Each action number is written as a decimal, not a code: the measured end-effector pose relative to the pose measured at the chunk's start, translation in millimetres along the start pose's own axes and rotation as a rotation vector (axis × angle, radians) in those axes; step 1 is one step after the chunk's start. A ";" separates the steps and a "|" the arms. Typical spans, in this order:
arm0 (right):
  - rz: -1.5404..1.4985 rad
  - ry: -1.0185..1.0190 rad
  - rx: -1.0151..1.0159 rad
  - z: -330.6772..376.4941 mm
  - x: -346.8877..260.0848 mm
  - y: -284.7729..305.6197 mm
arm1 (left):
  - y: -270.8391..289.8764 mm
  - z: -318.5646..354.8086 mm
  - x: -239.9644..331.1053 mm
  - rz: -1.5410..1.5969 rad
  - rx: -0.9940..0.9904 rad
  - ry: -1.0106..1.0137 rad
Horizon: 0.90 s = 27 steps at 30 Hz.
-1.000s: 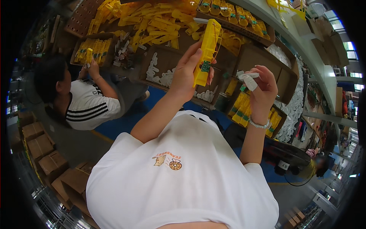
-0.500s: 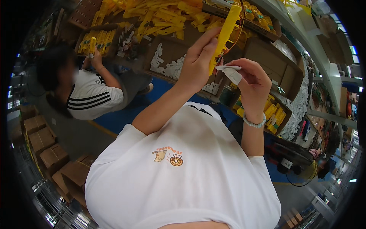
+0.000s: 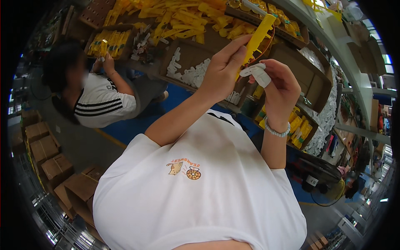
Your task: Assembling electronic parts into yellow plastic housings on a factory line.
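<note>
My left hand [image 3: 223, 71] is raised in front of me and grips a long yellow plastic piece [image 3: 259, 33] that points up and to the right. An orange wire loops beside the yellow piece's top. Just to its right, my right hand [image 3: 281, 89], with a bead bracelet on the wrist, pinches a small white plastic part [image 3: 259, 74] against the lower end of the yellow piece. My white T-shirt [image 3: 200, 187] fills the lower half of the view.
A cardboard box of white parts [image 3: 187, 71] and heaps of yellow pieces [image 3: 179, 21] lie on the bench ahead. A seated person in a striped white shirt [image 3: 102, 102] works at the left, holding a yellow piece [image 3: 103, 45]. Brown cartons [image 3: 46, 150] stack at the lower left.
Both hands have lifted higher and drawn together. The yellow piece has tilted from nearly upright to slanting right, and the white part now sits against its lower end.
</note>
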State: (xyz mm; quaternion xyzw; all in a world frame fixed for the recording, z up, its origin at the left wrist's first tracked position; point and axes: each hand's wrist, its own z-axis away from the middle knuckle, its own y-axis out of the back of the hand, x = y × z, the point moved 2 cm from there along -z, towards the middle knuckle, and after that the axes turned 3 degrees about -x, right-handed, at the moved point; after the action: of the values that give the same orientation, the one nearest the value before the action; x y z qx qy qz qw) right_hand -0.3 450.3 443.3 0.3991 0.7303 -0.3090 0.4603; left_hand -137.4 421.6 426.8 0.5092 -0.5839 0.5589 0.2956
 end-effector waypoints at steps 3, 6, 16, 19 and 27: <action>0.072 -0.014 -0.016 -5.9 -1.6 1.9 | -0.2 -5.3 -6.5 -0.163 -0.007 -0.049; 0.085 -0.035 -0.009 -9.0 -3.3 1.4 | -2.7 -6.7 -3.8 -0.299 -0.003 -0.095; -0.008 -0.215 0.101 -17.5 -4.4 2.1 | -5.5 -10.7 -6.8 -0.272 -0.017 -0.166; -0.033 -0.195 0.069 -18.9 -5.2 2.7 | -7.3 -10.8 -3.9 -0.184 0.000 -0.118; -0.132 -0.211 0.032 -20.5 -5.0 10.7 | -9.3 -9.1 -5.6 -0.295 0.032 -0.176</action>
State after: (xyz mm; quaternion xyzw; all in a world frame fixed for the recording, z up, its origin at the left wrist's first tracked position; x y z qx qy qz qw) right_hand 1.6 470.9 454.9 0.3230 0.6973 -0.3906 0.5068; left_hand -129.2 433.1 426.8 0.6410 -0.5174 0.4720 0.3141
